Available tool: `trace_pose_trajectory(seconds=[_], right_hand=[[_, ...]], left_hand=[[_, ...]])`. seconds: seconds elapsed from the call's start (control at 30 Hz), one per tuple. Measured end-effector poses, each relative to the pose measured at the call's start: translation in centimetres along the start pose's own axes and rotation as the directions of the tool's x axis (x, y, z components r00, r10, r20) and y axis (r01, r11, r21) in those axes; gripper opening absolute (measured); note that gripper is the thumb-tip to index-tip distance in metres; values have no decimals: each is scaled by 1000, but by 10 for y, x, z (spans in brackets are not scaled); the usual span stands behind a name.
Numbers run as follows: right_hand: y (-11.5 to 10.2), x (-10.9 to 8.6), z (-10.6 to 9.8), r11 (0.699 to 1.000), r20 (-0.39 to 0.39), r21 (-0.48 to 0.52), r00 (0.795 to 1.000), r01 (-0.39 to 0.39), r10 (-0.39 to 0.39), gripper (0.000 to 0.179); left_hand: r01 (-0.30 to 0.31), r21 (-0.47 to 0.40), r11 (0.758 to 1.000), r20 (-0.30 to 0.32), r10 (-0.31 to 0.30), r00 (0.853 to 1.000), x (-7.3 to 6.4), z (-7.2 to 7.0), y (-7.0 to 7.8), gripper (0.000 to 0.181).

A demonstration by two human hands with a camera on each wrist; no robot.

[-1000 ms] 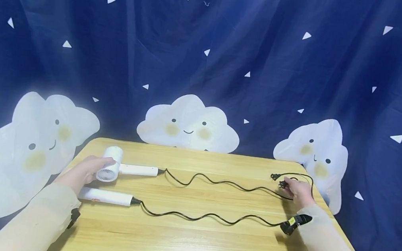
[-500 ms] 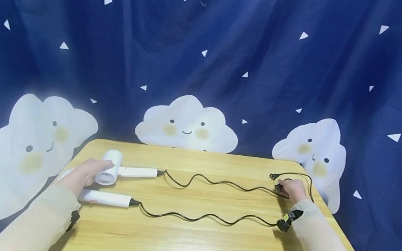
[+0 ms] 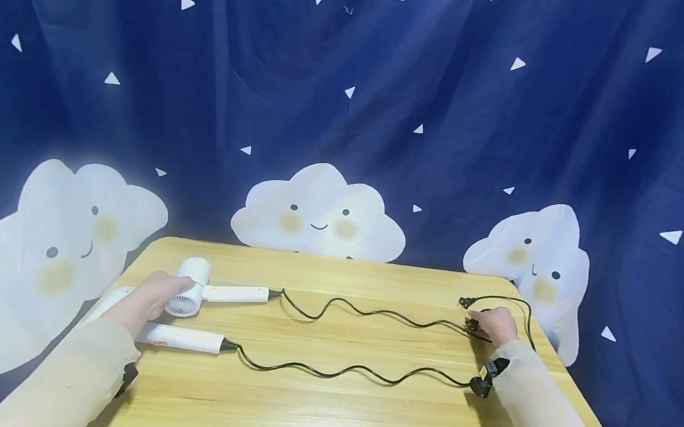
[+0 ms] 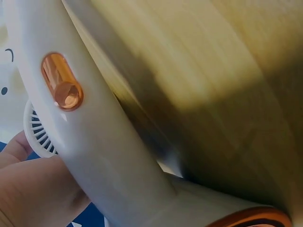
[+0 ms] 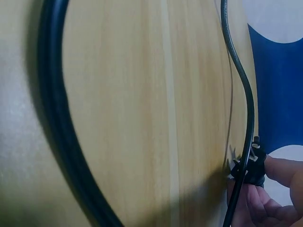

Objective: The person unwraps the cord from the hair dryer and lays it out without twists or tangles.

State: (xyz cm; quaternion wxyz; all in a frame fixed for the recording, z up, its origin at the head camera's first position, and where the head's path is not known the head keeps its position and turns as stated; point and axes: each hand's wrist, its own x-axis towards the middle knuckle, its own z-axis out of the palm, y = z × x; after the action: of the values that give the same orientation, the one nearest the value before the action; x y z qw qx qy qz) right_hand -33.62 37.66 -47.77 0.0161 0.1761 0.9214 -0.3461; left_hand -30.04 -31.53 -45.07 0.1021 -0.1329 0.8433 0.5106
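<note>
Two white hair dryers lie on the table with their cords stretched rightward. My left hand [image 3: 154,295] grips the barrel of the farther hair dryer [image 3: 236,294], its round grille facing me. Beneath my left forearm lies the nearer hair dryer [image 3: 187,338], partly hidden; the left wrist view shows its orange switch [image 4: 62,81]. At the right side, my right hand [image 3: 498,324] pinches a black plug [image 5: 255,170] by its body, prongs pointing left. Another black plug [image 3: 466,302] rests just beyond that hand, its cord curving round to the right.
The nearer dryer's wavy black cord [image 3: 359,368] runs across the table [image 3: 325,402] to under my right wrist. A black wrist camera [image 3: 486,379] hides its end. The blue curtain [image 3: 355,59] with clouds hangs behind the table's far edge.
My right hand has shifted slightly left with the plug, its wrist following. My left hand keeps its grip on the farther hair dryer, almost still.
</note>
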Motion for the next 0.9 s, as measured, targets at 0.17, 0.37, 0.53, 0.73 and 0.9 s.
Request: trace_pose_trajectory(seconds=[0.17,0.37,0.53,0.73,0.9], right_hand=[[2,2,2,995,-30,-97,999,37,-40,39],[0,0,3,988,-18,-135,997,74,-77,39],[3,-1,-1,986,-7,-139,995,95,-97,37],[7,-2,-1,981,3,-148,992,124,-125,40],[8,-3,0,968,19,-170,983,183,-183,44]], left_hand=[[0,0,1000,-3,0,1000,1,1,-1,64],[1,47,999,-27,0,1000,2,1,-2,66],[-31,103,994,-32,34,999,0,2,0,67],[-115,157,981,-55,125,991,-6,4,5,59],[-115,169,979,-67,128,990,-10,6,6,59]])
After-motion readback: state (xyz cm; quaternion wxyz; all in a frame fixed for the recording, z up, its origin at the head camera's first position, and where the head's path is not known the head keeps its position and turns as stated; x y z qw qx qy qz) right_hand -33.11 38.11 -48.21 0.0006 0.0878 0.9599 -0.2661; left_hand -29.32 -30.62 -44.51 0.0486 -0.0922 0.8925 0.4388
